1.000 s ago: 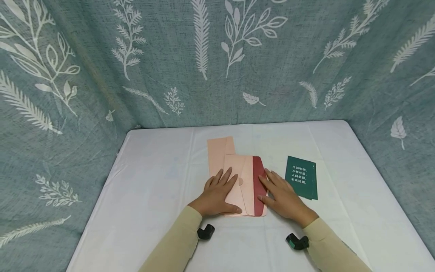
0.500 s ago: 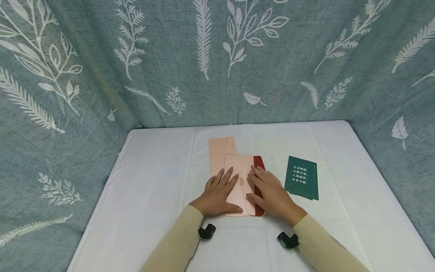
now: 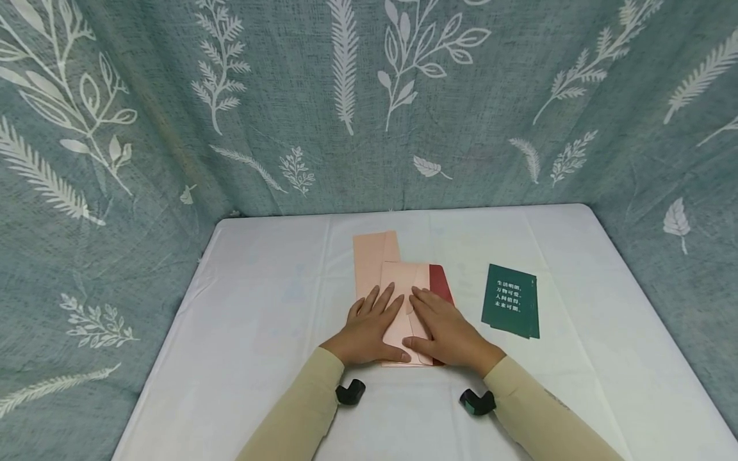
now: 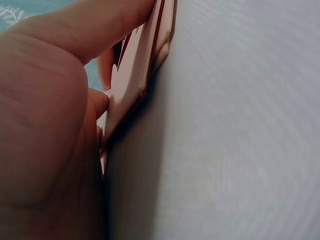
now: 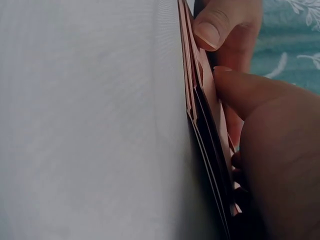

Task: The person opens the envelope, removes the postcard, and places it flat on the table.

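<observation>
Left hand (image 3: 369, 333): not gripping, fingers extended and spread flat on the pink envelope (image 3: 398, 330), thumb across its near part. Right hand (image 3: 450, 330): not gripping either, fingers straight, resting on the same envelope, thumb tip just beside the left thumb. So the envelope sits under and between both hands, with a dark red strip (image 3: 439, 282) showing beyond the right hand. Wrist views show layered edges under the hands; probably several envelopes, can't count them. Another pink envelope (image 3: 370, 256) lies just beyond the left fingertips, partly covered. Green cards (image 3: 510, 301), white characters on top, overlap to the right of the right hand. All on white cloth (image 3: 277, 307).
</observation>
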Demonstrator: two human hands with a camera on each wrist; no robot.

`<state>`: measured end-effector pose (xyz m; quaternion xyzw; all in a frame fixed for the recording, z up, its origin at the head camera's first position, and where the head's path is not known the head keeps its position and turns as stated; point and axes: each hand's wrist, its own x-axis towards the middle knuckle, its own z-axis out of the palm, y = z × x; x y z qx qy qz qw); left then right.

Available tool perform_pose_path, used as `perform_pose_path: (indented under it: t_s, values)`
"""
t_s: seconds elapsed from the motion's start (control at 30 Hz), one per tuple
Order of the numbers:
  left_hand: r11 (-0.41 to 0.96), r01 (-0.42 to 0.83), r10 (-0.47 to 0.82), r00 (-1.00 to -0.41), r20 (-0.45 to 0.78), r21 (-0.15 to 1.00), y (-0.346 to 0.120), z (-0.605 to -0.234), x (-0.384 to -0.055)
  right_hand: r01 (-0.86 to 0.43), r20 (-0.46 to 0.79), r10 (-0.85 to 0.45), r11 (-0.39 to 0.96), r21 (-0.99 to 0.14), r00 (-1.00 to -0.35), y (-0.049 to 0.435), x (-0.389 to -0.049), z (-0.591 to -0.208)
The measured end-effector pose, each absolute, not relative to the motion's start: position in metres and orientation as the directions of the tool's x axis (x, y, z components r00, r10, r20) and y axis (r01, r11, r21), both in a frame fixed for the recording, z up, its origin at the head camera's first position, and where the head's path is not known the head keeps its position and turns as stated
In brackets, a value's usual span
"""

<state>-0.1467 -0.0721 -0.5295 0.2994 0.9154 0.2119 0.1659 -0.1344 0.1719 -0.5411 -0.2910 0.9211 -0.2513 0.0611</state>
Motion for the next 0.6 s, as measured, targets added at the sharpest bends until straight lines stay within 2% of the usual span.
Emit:
perform_pose_path:
  t_s: [0.3, 0.6]
  values:
    - [0.726, 0.477, 0.62, -0.765, -0.172, 0.495, -0.0729, -0.5287, -0.1471, -0.51, 0.023, -0.566, 0.724, -0.464, -0.824, 0.1701, -0.1337, -0.5413]
    - [0.731, 0.473, 0.614, -0.77, -0.173, 0.492, -0.0731, -0.5287, -0.1467, -0.5, 0.02, -0.566, 0.711, -0.495, -0.824, 0.1707, -0.1322, -0.5388]
